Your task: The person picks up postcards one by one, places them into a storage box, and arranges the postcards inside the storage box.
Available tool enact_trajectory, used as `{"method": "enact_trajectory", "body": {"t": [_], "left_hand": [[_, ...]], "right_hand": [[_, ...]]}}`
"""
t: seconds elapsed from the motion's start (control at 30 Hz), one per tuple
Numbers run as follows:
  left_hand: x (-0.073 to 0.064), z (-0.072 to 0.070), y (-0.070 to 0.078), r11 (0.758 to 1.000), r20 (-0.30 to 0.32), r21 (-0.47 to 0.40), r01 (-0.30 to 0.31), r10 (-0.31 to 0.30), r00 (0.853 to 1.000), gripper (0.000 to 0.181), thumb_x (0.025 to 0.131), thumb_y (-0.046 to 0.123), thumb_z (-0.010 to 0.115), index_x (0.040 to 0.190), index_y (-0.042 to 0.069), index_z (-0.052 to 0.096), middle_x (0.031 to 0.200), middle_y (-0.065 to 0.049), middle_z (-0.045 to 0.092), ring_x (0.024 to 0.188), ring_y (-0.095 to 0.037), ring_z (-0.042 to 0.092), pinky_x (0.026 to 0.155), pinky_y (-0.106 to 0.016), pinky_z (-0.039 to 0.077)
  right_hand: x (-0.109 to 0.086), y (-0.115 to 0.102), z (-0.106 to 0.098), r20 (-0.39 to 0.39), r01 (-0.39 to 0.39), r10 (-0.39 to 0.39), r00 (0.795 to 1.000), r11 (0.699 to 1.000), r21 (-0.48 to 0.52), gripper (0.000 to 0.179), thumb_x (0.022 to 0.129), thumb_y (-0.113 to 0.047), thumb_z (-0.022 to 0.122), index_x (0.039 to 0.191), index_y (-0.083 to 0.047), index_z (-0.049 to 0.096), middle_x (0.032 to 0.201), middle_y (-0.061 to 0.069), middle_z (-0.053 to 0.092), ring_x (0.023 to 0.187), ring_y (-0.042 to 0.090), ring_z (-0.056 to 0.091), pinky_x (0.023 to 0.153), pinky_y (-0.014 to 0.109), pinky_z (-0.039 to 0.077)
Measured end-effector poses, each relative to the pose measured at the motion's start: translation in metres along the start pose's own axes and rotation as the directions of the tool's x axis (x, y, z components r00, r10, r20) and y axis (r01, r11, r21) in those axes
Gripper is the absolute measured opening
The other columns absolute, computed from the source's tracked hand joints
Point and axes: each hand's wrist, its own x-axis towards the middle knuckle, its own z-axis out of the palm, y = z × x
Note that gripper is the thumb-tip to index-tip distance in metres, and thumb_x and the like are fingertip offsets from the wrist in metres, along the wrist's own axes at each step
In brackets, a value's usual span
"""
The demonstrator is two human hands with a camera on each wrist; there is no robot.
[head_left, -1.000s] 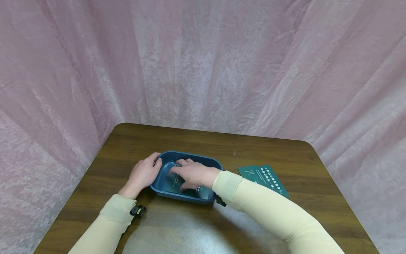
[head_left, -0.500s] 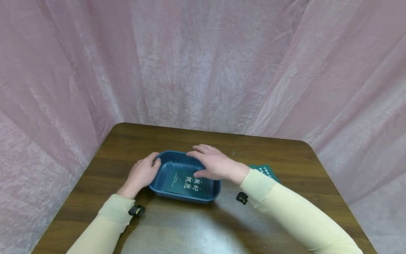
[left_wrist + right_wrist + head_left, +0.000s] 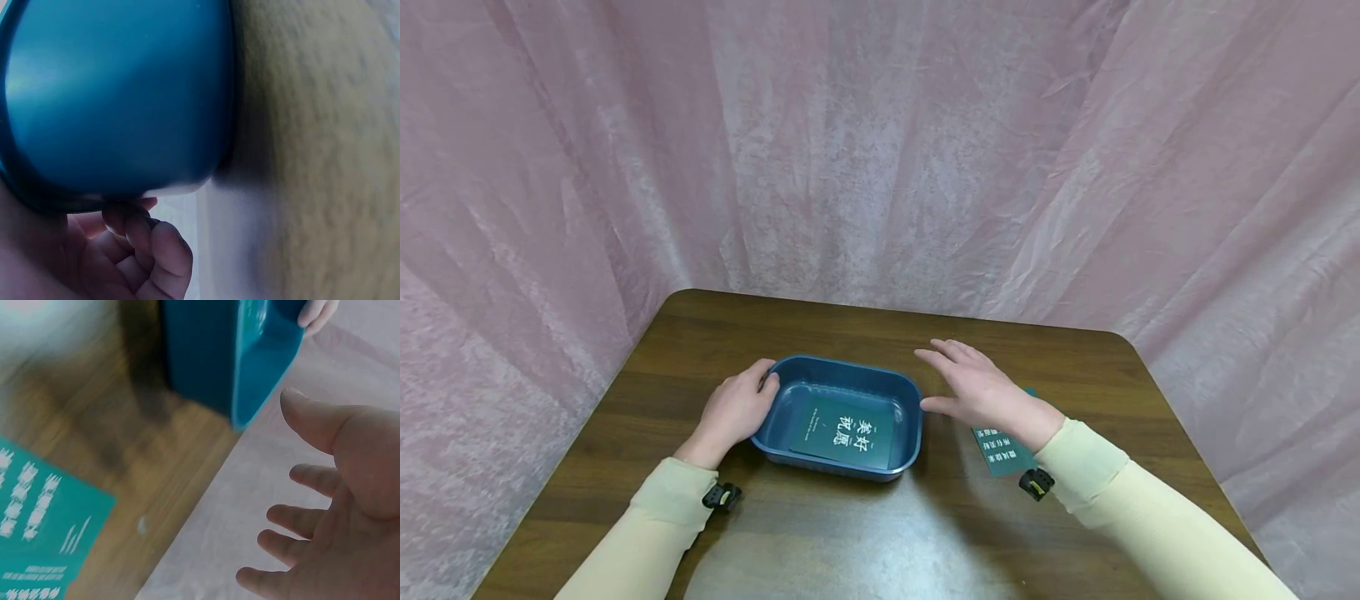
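A dark blue rectangular plastic basin [image 3: 842,375] stands on the table with a green card with white printed characters [image 3: 842,435] lying flat in it. My left hand [image 3: 735,410] grips the basin's left end, thumb over the rim; in the left wrist view its fingers [image 3: 172,250] curl against the outer wall. My right hand [image 3: 981,390] hovers right of the basin with fingers spread and nothing in it. Beneath that hand and wrist, more green printed cards [image 3: 1002,452] lie on the table, partly hidden. The right wrist view shows these cards [image 3: 44,512] overlapping.
The brown wood-grain table [image 3: 820,550] has rounded far corners, and a bright reflection shows near its front. Pink velvet curtains [image 3: 880,167] hang behind and at both sides. A small pale mark [image 3: 142,525] is on the tabletop between the cards and the far edge.
My right hand has come up out of the basin and moved right, over the cards on the table. The card inside is now uncovered. My left hand has stayed on the basin.
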Motion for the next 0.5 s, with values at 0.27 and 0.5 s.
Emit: {"method": "enact_trajectory", "body": {"t": [0.27,0.5], "left_hand": [[0.0,0.001,0.0,1.0,-0.01,-0.002,-0.012,0.012,1.0,0.049,0.119,0.03,0.044,0.16,0.004,0.052,0.153,-0.027,0.061,0.129,-0.048,0.065,0.11,-0.069,0.05],[0.0,0.0,-0.001,1.0,-0.004,-0.006,-0.007,0.007,1.0,0.049,0.119,0.03,0.044,0.16,0.004,0.052,0.153,-0.027,0.061,0.129,-0.047,0.065,0.109,-0.069,0.051]], "right_hand": [[-0.023,0.033,-0.001,0.0,-0.133,0.133,0.991,0.991,-0.028,0.077,0.104,-0.037,0.079,0.166,-0.005,0.046,0.171,0.033,0.036,0.157,0.057,0.032,0.124,0.072,0.029],[-0.037,0.053,0.005,0.066,-0.265,0.265,0.962,0.964,-0.005,0.081,0.106,-0.041,0.075,0.169,-0.004,0.04,0.17,0.039,0.031,0.156,0.061,0.029,0.122,0.075,0.031]]}}
